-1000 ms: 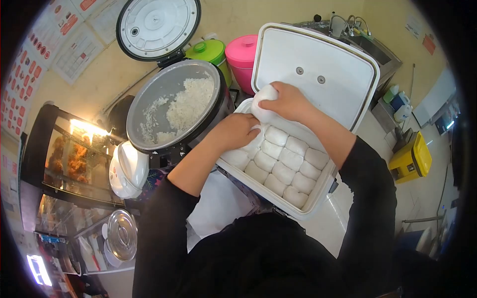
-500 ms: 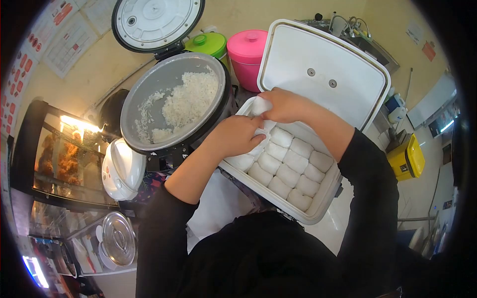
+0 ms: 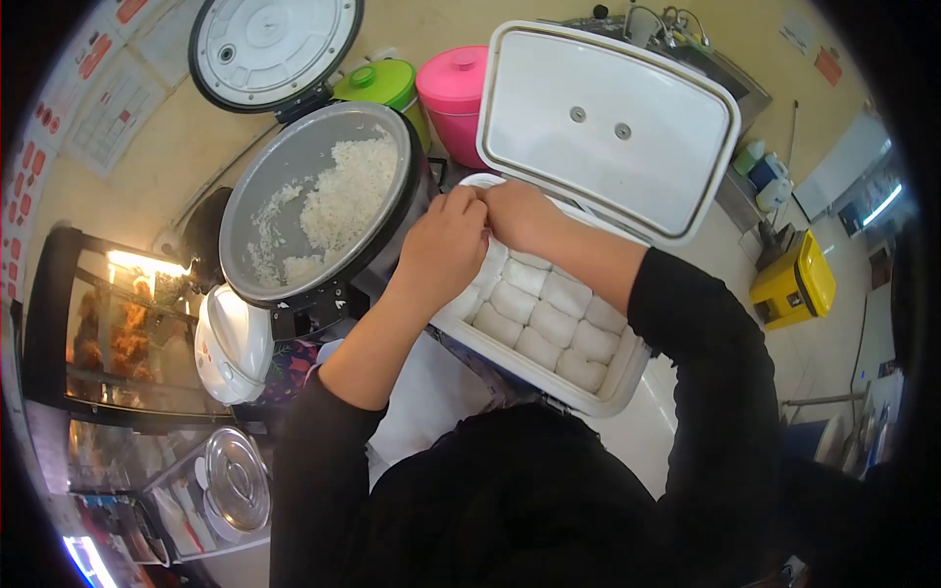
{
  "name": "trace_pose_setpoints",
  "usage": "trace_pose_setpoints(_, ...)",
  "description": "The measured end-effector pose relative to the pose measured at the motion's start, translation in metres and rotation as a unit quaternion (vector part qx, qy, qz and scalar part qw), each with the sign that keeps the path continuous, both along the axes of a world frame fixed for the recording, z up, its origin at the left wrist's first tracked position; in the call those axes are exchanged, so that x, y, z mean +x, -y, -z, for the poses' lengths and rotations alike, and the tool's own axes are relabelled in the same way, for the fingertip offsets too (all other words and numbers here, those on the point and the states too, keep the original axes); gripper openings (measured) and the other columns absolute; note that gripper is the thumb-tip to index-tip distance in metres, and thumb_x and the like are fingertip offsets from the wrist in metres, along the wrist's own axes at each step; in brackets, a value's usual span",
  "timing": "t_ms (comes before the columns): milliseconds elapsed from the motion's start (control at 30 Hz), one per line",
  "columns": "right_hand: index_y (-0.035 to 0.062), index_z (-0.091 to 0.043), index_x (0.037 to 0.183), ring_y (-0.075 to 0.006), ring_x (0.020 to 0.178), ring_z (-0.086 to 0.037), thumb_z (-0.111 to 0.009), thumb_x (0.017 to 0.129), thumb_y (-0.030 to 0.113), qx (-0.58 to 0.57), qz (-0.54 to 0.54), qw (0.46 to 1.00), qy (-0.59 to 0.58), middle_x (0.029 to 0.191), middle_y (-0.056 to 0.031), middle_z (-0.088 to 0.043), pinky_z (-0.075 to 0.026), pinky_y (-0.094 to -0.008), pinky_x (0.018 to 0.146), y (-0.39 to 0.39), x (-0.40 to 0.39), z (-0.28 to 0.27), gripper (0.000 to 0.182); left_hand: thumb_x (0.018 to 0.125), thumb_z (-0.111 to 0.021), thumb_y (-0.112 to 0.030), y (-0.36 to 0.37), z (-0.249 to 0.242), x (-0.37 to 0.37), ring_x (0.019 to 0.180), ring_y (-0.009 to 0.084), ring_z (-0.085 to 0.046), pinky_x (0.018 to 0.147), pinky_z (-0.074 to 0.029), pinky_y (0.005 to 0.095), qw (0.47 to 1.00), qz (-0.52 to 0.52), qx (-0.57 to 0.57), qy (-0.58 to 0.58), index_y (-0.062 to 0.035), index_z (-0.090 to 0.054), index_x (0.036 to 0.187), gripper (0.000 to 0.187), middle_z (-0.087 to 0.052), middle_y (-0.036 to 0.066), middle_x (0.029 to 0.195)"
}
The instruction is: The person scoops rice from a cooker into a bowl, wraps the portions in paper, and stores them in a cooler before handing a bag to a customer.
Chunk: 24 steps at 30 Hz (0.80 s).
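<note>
My left hand [image 3: 446,240] and my right hand [image 3: 526,214] meet over the far left corner of an open white cooler box [image 3: 616,390]. Both hands are closed with their fingertips together, and whatever lies between them is hidden behind the fingers. Below them, white wrapped rice packs [image 3: 539,345] sit in tight rows inside the cooler. The far left packs are partly covered by my hands. Left of the cooler, a large rice cooker [image 3: 238,220] stands open, with loose cooked rice [image 3: 348,191] on one side of its pot.
The cooler's raised lid [image 3: 608,122] leans back behind my hands. Pink [image 3: 455,93] and green [image 3: 387,88] lidded buckets stand behind the cooker. On the left are a white lidded container [image 3: 233,343] and a lit display case [image 3: 127,333]. A yellow bin [image 3: 794,279] stands right.
Both hands have drawn together at the cooler's far left corner. The white pack seen between them earlier is now hidden by my fingers. The whole view has shifted slightly.
</note>
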State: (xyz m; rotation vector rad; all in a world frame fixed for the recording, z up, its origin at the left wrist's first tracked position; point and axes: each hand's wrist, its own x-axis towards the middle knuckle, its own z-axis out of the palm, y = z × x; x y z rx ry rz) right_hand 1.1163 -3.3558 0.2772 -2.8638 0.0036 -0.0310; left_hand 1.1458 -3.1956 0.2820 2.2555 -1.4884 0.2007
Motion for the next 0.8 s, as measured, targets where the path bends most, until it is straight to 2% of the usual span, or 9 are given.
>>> trace_pose_setpoints(33, 0.0018, -0.061, 0.115, -0.0340, 0.089, -0.067, -0.057, 0.083, 0.007, -0.014, 0.000, 1.000, -0.014, 0.095, -0.0197, -0.069, -0.051, -0.0464, 0.075, 0.002, 0.000, 0.001, 0.033, 0.075, -0.068, -0.008, 0.001, 0.006, -0.004, 0.119, 0.0363, -0.050, 0.092, -0.047, 0.0434, 0.999, -0.011, -0.029, 0.008, -0.0007, -0.049, 0.120, 0.049, -0.047, 0.016, 0.135)
trace_pose_setpoints(133, 0.0061, -0.061, 0.123, -0.0229, 0.096, -0.065, -0.050, 0.084, 0.002, 0.310, -0.018, 0.943, 0.116, 0.114, -0.0145, -0.066, -0.050, -0.0351, 0.080, 0.033, 0.012, 0.021, 0.040, 0.082, -0.066, -0.018, 0.011, 0.016, -0.012, 0.132, 0.0419, -0.036, 0.104, -0.039, 0.0458, 0.993, 0.031, -0.107, 0.031, -0.0003, -0.036, 0.138, 0.066, -0.037, 0.019, 0.145)
trace_pose_setpoints(233, 0.0055, -0.063, 0.120, -0.0160, 0.096, -0.062, -0.045, 0.086, -0.001, 0.482, 0.142, 0.853, 0.138, 0.117, -0.0075, -0.064, -0.048, -0.0298, 0.078, 0.049, 0.003, -0.003, 0.038, 0.088, -0.061, -0.030, 0.017, 0.031, -0.005, 0.139, 0.0427, -0.025, 0.112, -0.027, 0.0509, 0.997, 0.021, 0.044, 0.065, -0.0007, -0.024, 0.146, 0.074, -0.030, 0.020, 0.150)
trace_pose_setpoints(333, 0.0069, -0.063, 0.119, -0.0156, 0.095, -0.062, -0.046, 0.087, 0.000, 0.444, 0.134, 0.857, 0.225, 0.114, -0.0043, -0.064, -0.048, -0.0286, 0.077, 0.061, 0.000, -0.005, 0.038, 0.092, -0.055, -0.038, 0.018, 0.029, 0.004, 0.142, 0.0415, -0.021, 0.113, -0.022, 0.0546, 0.992, 0.043, 0.117, 0.026, -0.0013, -0.023, 0.148, 0.074, -0.026, 0.019, 0.153)
trace_pose_setpoints(367, 0.0021, -0.067, 0.111, -0.0273, 0.093, -0.067, -0.046, 0.083, -0.002, 0.455, 0.136, 0.846, 0.242, 0.107, -0.0153, -0.068, -0.053, -0.0337, 0.080, 0.059, -0.002, -0.002, 0.035, 0.092, -0.055, -0.037, 0.019, 0.030, 0.007, 0.142, 0.0412, -0.021, 0.114, -0.022, 0.0542, 0.990, 0.047, 0.127, 0.024, -0.0016, -0.024, 0.147, 0.074, -0.026, 0.019, 0.153)
trace_pose_setpoints(467, 0.0036, -0.062, 0.120, -0.0273, 0.096, -0.066, -0.051, 0.090, 0.007, 0.228, 0.090, 0.948, 0.203, 0.122, -0.0141, -0.063, -0.051, -0.0343, 0.081, 0.061, 0.004, 0.022, 0.032, 0.091, -0.056, -0.037, 0.022, 0.032, 0.011, 0.142, 0.0404, -0.020, 0.114, -0.022, 0.0528, 0.989, 0.049, 0.138, 0.018, -0.0023, -0.025, 0.147, 0.073, -0.026, 0.020, 0.153)
trace_pose_setpoints(533, 0.0029, -0.057, 0.126, -0.0341, 0.113, -0.058, -0.050, 0.096, 0.020, 0.255, 0.079, 0.936, 0.229, 0.132, -0.0202, -0.055, -0.045, -0.0363, 0.096, 0.036, 0.003, 0.027, 0.035, 0.091, -0.056, -0.036, 0.022, 0.032, 0.010, 0.142, 0.0398, -0.021, 0.115, -0.022, 0.0517, 0.991, 0.039, 0.129, 0.013, -0.0025, -0.026, 0.147, 0.071, -0.025, 0.022, 0.153)
trace_pose_setpoints(700, 0.0071, -0.052, 0.130, -0.0322, 0.113, -0.058, -0.047, 0.097, 0.031, 0.150, 0.055, 0.931, 0.328, 0.130, -0.0206, -0.055, -0.045, -0.0376, 0.095, -0.008, 0.016, 0.076, 0.042, 0.091, -0.050, -0.008, -0.013, 0.047, 0.038, 0.144, 0.0276, -0.023, 0.116, -0.018, 0.0342, 0.943, 0.092, -0.156, -0.279, 0.0006, -0.030, 0.146, 0.060, -0.026, 0.017, 0.154)
trace_pose_setpoints(800, 0.0049, -0.063, 0.116, -0.0260, 0.106, -0.061, -0.051, 0.093, 0.028, 0.434, 0.044, 0.840, 0.322, 0.118, -0.0180, -0.063, -0.046, -0.0345, 0.091, 0.005, 0.010, 0.028, 0.035, 0.089, -0.048, -0.002, -0.072, 0.004, -0.020, 0.145, 0.0271, -0.020, 0.117, -0.017, 0.0368, 0.884, 0.115, -0.246, -0.380, 0.0045, -0.028, 0.146, 0.060, -0.025, 0.017, 0.155)
